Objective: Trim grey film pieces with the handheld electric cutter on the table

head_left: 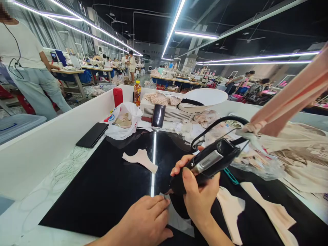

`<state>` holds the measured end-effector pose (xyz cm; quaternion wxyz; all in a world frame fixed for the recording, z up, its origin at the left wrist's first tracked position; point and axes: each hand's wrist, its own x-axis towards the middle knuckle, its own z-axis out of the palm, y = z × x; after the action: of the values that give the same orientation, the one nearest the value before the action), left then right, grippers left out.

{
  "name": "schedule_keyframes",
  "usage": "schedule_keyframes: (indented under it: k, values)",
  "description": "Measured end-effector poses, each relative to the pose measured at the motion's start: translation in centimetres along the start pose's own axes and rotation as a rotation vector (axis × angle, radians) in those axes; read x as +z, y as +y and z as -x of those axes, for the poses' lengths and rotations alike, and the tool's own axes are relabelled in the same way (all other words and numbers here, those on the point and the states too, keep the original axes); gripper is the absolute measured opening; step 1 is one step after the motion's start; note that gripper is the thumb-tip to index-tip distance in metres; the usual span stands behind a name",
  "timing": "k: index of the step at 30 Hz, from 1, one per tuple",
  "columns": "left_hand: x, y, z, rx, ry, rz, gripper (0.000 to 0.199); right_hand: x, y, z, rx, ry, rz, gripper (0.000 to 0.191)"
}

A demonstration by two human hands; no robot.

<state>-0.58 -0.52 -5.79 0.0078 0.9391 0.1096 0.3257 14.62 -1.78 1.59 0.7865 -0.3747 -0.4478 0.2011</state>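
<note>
black tool [208,162], bag [120,132] with illegible print [111,117]

Large workshop interior, brightly lit; ceiling [246,22], dark, with long white tube lights [174,25] in receding rows; ceiling fans [114,20], several, slim-bladed; grey curtains [60,36], hanging in folds along the left side; back wall [160,48], dark grey, lettering too small to read; pillar [196,41], pale, square, right of centre; sewing tables, wood-edged, at left [68,71] and centre [176,80], others crowded beyond; floor [89,101], greyish, partly littered with bags; foreground surface [64,140], white, with raised sides.
</note>
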Motion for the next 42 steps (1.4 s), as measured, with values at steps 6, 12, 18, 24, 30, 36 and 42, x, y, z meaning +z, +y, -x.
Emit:
schedule_keyframes:
  k: [6, 12, 18, 24, 30, 36, 42]
  values:
    - [0.0, 0.0, 0.0, -0.004, -0.001, 0.004, 0.042, 0.2, 0.0, -0.1, 0.014, 0.028, 0.025, 0.045]
    - [0.0, 0.0, -0.1, -0.002, 0.009, 0.020, 0.043, 0.5, 0.3, -0.3, 0.016, 0.002, -0.043, 0.048]
    - [0.1, -0.2, -0.2, -0.004, 0.013, 0.013, 0.043, 0.7, 0.6, -0.2, 0.018, -0.004, -0.013, 0.047]
    - [-0.2, 0.0, -0.2, -0.003, 0.008, 0.003, 0.045, 0.8, 0.4, -0.2, 0.038, 0.000, -0.001, 0.046]
    - [-0.3, 0.2, 0.1, -0.017, -0.097, -0.008, 0.044, -0.6, -0.9, -0.5, 0.016, 0.048, 0.003, 0.046]
    - [-0.8, 0.2, -0.2, -0.025, -0.127, 0.013, 0.036, -3.2, -2.6, 0.6, 0.068, 0.021, 0.056, 0.042]
    - [-1.4, 0.1, -0.3, 0.006, -0.192, 0.001, 0.029, -6.2, -4.5, 1.9, 0.058, -0.040, 0.098, 0.043]
